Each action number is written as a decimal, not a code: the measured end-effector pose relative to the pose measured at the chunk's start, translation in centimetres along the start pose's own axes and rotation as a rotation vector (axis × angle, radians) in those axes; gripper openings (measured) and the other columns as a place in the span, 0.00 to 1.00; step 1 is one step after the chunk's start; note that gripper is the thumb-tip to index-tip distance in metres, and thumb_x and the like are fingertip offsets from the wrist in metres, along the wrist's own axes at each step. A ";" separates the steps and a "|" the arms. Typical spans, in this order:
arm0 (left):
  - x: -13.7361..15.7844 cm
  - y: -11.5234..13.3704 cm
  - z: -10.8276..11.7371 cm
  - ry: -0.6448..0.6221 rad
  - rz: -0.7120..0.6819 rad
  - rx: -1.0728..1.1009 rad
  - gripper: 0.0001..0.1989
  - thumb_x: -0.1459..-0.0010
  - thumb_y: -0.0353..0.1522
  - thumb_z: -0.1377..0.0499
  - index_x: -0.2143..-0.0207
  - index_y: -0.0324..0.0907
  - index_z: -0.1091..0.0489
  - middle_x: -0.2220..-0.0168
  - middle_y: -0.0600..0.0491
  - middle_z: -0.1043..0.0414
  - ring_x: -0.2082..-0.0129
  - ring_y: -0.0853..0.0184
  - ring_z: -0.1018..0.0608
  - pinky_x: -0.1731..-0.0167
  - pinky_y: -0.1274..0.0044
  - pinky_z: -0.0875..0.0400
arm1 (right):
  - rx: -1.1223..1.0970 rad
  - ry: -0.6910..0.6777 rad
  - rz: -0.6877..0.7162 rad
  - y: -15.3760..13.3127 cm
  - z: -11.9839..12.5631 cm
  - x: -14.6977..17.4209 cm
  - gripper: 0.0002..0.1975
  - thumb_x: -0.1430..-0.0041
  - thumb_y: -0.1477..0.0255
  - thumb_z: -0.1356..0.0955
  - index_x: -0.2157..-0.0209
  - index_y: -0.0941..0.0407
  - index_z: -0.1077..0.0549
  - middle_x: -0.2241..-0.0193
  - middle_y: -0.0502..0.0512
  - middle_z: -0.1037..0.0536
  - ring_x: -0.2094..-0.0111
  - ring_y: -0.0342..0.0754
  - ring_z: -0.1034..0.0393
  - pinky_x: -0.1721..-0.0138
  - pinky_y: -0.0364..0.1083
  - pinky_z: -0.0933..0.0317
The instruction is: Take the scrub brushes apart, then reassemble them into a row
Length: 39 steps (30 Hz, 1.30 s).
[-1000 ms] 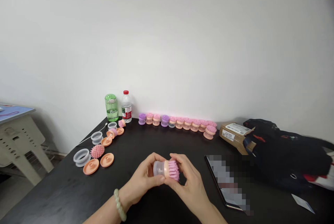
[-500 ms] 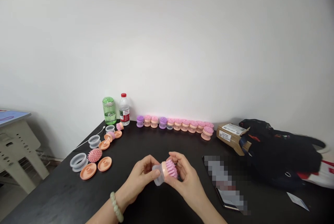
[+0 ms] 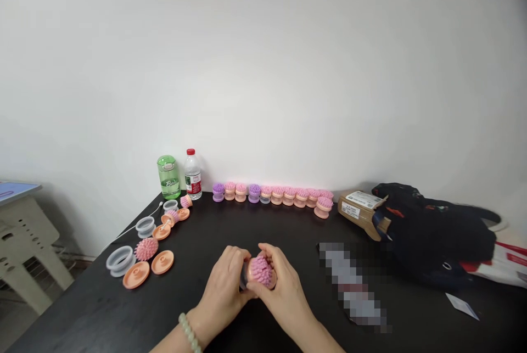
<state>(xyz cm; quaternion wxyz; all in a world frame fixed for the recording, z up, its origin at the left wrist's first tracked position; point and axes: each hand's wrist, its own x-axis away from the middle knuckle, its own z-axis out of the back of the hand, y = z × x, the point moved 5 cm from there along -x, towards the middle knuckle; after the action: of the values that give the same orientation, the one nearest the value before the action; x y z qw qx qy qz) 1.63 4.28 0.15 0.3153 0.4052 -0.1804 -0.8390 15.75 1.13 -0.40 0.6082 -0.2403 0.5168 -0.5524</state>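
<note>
Above the near part of the black table, both hands are closed around one round scalp brush (image 3: 262,272) with pink bristles, a peach rim and a translucent grey part. My left hand (image 3: 225,281), with a green bead bracelet at the wrist, grips the grey part, which its fingers mostly hide. My right hand (image 3: 284,287) wraps the bristle end and rim, thumb in front and fingers behind. To the left lie loose parts: a grey translucent ring (image 3: 120,261), a pink bristle pad (image 3: 146,248), and peach discs, among them a peach disc (image 3: 162,262).
Along the wall stands a row of several whole brushes (image 3: 276,195). A green bottle (image 3: 168,177) and a red-capped water bottle (image 3: 192,174) stand at the back left. A cardboard box (image 3: 362,213), a black bag (image 3: 436,237) and a blurred phone-like item (image 3: 352,287) lie right.
My left hand has shifted over the grey part and now covers most of it. The brush has turned so its bristles face more toward me. The whole view has shifted slightly.
</note>
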 end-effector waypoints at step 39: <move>0.0 -3.2 0.0 0.006 0.680 1.172 0.28 0.64 0.33 0.23 0.63 0.41 0.32 0.69 0.57 0.29 0.69 0.71 0.28 0.67 0.79 0.34 | 0.275 -0.220 0.092 0.4 0.7 -0.4 0.33 0.51 0.82 0.34 0.42 0.53 0.36 0.45 0.59 0.29 0.43 0.55 0.33 0.41 0.57 0.38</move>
<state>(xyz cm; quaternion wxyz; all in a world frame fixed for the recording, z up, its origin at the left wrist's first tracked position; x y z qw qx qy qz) 0.42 6.60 -1.64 0.2903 0.4321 -0.7220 -0.4558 16.65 1.43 -0.34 0.7129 -0.1901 0.3772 -0.5598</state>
